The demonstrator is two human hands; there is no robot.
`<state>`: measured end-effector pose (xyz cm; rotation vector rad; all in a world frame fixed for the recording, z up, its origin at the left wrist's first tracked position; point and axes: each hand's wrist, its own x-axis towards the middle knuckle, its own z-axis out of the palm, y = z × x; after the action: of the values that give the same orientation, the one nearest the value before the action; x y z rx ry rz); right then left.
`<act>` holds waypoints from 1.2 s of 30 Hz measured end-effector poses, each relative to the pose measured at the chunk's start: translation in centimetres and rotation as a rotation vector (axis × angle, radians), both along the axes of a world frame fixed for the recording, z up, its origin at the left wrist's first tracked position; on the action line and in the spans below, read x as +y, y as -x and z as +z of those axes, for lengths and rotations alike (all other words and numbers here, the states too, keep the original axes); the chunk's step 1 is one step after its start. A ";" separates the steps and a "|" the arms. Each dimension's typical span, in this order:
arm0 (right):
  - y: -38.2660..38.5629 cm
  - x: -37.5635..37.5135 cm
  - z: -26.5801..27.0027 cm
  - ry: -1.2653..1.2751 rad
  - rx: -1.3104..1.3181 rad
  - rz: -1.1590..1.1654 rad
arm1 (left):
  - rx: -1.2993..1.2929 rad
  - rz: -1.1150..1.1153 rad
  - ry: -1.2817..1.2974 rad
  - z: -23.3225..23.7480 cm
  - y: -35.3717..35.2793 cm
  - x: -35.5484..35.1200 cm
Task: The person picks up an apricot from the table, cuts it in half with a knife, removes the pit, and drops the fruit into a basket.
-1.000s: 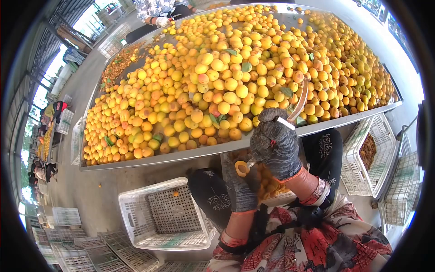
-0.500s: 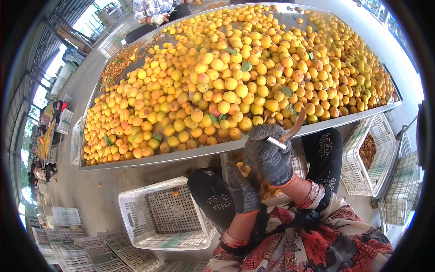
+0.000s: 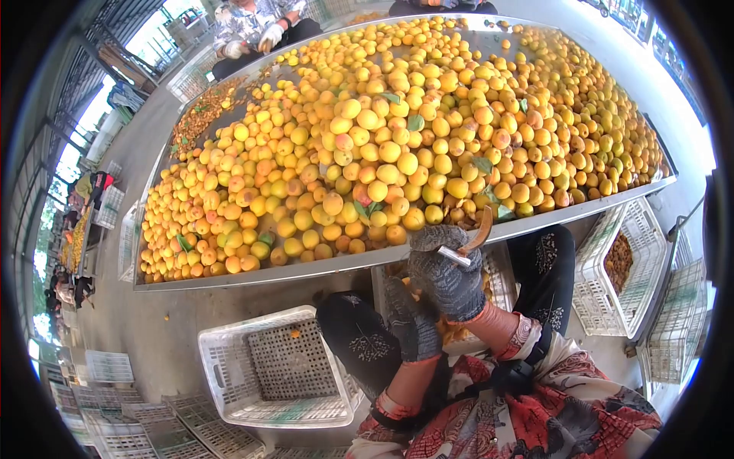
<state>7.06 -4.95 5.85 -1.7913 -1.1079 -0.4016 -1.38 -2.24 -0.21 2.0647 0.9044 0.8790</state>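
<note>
My right hand (image 3: 447, 275), in a grey knitted glove, is closed around a small curved tool (image 3: 480, 233) with a brown curved part and a silver metal end. It is just in front of the metal table's near edge. My left hand (image 3: 413, 325), also gloved, is lower and close beside it, fingers curled together; whatever they hold is hidden. Below both hands, a crate (image 3: 501, 275) between my knees contains orange fruit pieces, partly covered by my hands. A large heap of yellow-orange apricots (image 3: 367, 153) with some green leaves covers much of the metal table (image 3: 344, 264).
A white crate (image 3: 283, 367) with one orange piece inside is at my left knee. Another crate (image 3: 623, 268), holding brown pieces, is at right. Stacked crates (image 3: 183, 428) are at lower left. Across the table, a person's gloved hands (image 3: 270, 37) work near the far edge.
My right hand has dropped slightly, and the tool has tilted. The orange fruit piece by my left fingers is no longer plainly visible. The person opposite shows more in view, both hands visible.
</note>
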 end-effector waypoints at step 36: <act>-1.9 -1.9 -0.3 0.447 0.159 0.572 | -0.456 -0.068 1.368 -1.4 -1.0 3.3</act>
<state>8.99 -6.89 5.57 -1.7321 -1.6099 0.3505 -0.38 1.11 -1.57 0.6697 0.7939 0.4043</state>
